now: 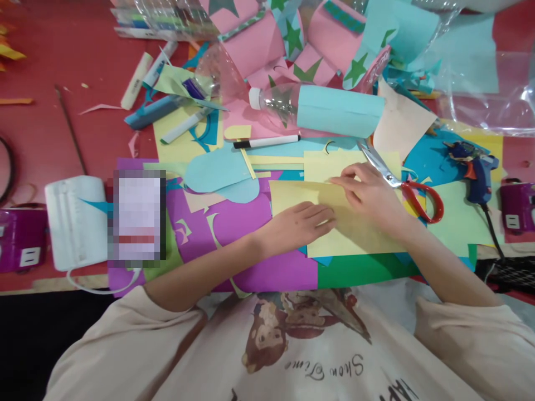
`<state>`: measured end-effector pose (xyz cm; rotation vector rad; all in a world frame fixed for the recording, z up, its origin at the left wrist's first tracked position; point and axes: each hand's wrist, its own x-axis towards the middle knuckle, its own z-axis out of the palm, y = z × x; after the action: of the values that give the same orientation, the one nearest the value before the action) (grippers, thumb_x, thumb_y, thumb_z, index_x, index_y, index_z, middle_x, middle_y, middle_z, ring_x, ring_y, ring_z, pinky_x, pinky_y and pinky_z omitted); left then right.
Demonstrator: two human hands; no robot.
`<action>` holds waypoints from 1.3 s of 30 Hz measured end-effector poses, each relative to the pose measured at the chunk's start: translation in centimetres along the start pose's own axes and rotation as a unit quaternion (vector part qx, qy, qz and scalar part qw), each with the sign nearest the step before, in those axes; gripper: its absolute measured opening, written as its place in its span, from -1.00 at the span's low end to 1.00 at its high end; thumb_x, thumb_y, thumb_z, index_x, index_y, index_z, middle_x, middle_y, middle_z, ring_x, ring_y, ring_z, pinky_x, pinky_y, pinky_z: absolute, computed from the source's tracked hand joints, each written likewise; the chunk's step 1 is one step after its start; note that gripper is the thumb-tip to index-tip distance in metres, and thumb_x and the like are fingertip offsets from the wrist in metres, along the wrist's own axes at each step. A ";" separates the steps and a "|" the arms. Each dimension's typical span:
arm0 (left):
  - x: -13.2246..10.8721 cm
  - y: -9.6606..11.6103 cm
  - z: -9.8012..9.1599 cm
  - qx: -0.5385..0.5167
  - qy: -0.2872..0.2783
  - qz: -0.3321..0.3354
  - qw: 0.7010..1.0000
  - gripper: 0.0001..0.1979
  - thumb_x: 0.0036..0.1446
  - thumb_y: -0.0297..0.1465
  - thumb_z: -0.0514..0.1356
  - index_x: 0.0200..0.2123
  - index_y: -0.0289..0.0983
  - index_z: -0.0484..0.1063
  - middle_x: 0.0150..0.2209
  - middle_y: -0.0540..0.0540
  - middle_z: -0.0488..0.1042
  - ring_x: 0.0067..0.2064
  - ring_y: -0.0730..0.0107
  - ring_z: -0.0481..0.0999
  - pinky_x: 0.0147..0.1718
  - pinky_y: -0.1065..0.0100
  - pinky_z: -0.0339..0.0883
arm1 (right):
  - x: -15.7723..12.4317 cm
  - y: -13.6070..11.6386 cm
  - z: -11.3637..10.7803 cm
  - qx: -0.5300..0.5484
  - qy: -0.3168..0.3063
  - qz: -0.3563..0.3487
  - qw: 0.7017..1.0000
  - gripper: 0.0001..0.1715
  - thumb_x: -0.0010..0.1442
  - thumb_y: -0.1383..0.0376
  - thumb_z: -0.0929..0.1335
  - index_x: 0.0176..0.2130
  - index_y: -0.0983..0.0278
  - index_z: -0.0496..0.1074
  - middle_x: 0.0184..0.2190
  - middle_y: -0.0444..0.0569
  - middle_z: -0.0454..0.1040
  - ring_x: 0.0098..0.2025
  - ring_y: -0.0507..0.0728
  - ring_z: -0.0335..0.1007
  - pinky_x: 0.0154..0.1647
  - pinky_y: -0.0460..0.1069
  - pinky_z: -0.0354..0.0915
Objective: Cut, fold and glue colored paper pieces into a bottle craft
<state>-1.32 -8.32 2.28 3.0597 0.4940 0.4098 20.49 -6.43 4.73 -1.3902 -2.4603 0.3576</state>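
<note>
A pale yellow sheet of paper [292, 195] lies in front of me, with its left part raised or folded over more yellow paper [326, 164]. My left hand [307, 223] rests on the lower part of the sheet, its fingers stretched out flat. At the sheet's upper edge, the fingers of my right hand [365, 192] are bent together around the paper. Scissors with red handles [390, 178] lie partly behind my right hand, blades towards the upper left. Above both hands is a black and white marker [267, 141].
A plastic bottle wrapped in blue paper [340, 108] lies beyond the marker, before pink paper pieces with green stars [254, 44]. A glue gun [480, 172] is at right. A phone [137, 217] and a white cabled box [77, 223] are at left. Paper scraps cover purple paper [251, 239].
</note>
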 end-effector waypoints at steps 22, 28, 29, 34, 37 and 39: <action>-1.6 4.8 -1.3 0.047 -0.019 -0.250 0.967 -0.48 0.29 -0.25 0.06 0.24 -0.37 0.21 0.25 -0.32 0.29 0.27 -0.04 0.30 0.17 -0.02 0.24 | -5.8 -4.3 3.0 -0.131 0.010 0.029 0.991 -0.43 0.29 0.45 0.15 0.27 0.41 0.19 0.12 0.27 0.37 0.12 0.32 0.29 0.08 0.22 0.30; -2.3 5.4 -0.4 0.013 -0.015 -0.257 0.966 -0.40 0.30 -0.14 -0.01 0.23 -0.46 0.22 0.24 -0.37 0.30 0.27 -0.06 0.29 0.18 0.02 0.24 | -6.5 -5.2 2.9 -0.131 -0.007 0.033 0.991 -0.46 0.30 0.42 0.18 0.24 0.36 0.22 0.17 0.25 0.35 0.17 0.31 0.29 0.06 0.21 0.33; -2.3 5.4 -0.3 0.010 -0.015 -0.259 0.966 -0.40 0.30 -0.14 -0.02 0.23 -0.47 0.22 0.24 -0.38 0.30 0.27 -0.06 0.29 0.19 0.02 0.23 | -6.7 -5.3 2.9 -0.129 -0.009 0.034 0.991 -0.48 0.30 0.40 0.18 0.23 0.36 0.23 0.17 0.26 0.34 0.18 0.32 0.29 0.06 0.21 0.34; -2.3 5.7 0.1 0.007 -0.024 -0.268 0.963 -0.41 0.30 -0.15 0.00 0.23 -0.46 0.22 0.25 -0.38 0.29 0.29 -0.04 0.27 0.20 0.03 0.21 | -7.3 -5.9 2.8 -0.131 -0.008 0.034 0.991 -0.53 0.32 0.36 0.20 0.19 0.40 0.29 0.17 0.28 0.35 0.19 0.31 0.29 0.08 0.19 0.36; -2.4 5.7 0.2 0.010 -0.024 -0.269 0.963 -0.42 0.31 -0.15 0.00 0.23 -0.46 0.22 0.25 -0.36 0.28 0.29 -0.02 0.26 0.21 0.04 0.21 | -7.5 -5.9 3.0 -0.136 -0.007 0.033 0.990 -0.53 0.32 0.35 0.21 0.18 0.40 0.31 0.18 0.26 0.35 0.20 0.31 0.29 0.09 0.17 0.36; -2.4 5.7 0.2 0.017 -0.024 -0.268 0.963 -0.41 0.31 -0.15 0.00 0.23 -0.46 0.22 0.26 -0.35 0.28 0.29 -0.03 0.26 0.21 0.05 0.20 | -7.7 -5.9 3.1 -0.139 0.002 0.032 0.990 -0.54 0.32 0.35 0.23 0.18 0.41 0.31 0.17 0.25 0.36 0.20 0.30 0.29 0.10 0.16 0.35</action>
<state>-1.69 -14.51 1.75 2.7858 1.2827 0.3017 18.46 -16.20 2.91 -1.5776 -2.5412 0.0255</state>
